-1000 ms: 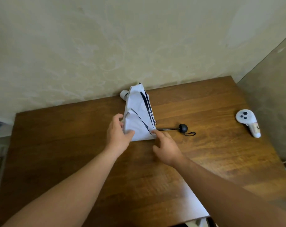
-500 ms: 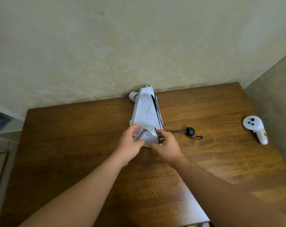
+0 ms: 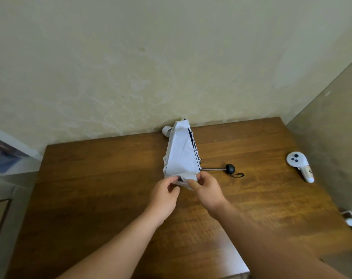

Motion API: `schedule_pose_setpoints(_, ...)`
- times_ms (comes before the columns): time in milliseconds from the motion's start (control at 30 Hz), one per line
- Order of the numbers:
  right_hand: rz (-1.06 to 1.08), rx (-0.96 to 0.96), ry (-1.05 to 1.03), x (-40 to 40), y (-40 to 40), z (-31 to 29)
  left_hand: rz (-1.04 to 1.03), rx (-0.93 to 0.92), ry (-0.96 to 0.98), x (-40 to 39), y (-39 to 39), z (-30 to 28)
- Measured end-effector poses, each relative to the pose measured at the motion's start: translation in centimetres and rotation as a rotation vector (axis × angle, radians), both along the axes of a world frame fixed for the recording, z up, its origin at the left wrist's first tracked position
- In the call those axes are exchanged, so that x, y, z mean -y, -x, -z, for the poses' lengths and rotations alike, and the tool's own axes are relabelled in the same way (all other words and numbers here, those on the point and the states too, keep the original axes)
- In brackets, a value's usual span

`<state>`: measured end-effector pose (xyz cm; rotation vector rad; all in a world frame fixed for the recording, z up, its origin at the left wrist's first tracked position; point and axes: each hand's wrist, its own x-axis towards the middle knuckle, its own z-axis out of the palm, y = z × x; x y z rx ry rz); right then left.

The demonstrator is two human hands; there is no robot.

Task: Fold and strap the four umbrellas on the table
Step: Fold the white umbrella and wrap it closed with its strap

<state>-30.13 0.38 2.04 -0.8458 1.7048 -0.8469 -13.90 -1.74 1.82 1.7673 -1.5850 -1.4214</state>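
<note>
Umbrella (image 3: 181,156) lies on the table (image 3: 94,188), roughly centre, tip toward the back wall (image 3: 130,67), wide end toward the person. Its handle (image 3: 230,169) sticks out to the right, resting on the table. Left hand (image 3: 164,196) and right hand (image 3: 207,191) sit side by side at the umbrella's near edge, both pinching it. Controller (image 3: 299,166) lies on the table far right, well apart from the umbrella, near the side wall (image 3: 332,137).

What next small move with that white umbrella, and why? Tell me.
Probably keep rolling the loose near edge of the white umbrella tighter around its shaft. Both the left hand and the right hand pinch that bunched edge, the canopy fans wide, and the black handle juts sideways, so it looks too loose to strap.
</note>
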Motion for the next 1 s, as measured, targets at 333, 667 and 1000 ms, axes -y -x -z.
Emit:
schedule_pose_setpoints(333, 0.087, 0.202, -0.146, -2.8, -1.5, -0.7, 0.189, 0.098, -0.115, -2.5, -1.4, 0.7)
schedule_pose_setpoints(667, 0.155, 0.394, -0.109, -5.4, -2.0, -0.9, -0.016, -0.224, -0.326, -3.9, -1.4, 0.2)
schedule_pose_setpoints(1000, 0.14, 0.44, -0.045, -6.4, -1.6, -0.8, 0.279, -0.101, -0.218, -4.3, -1.7, -0.2)
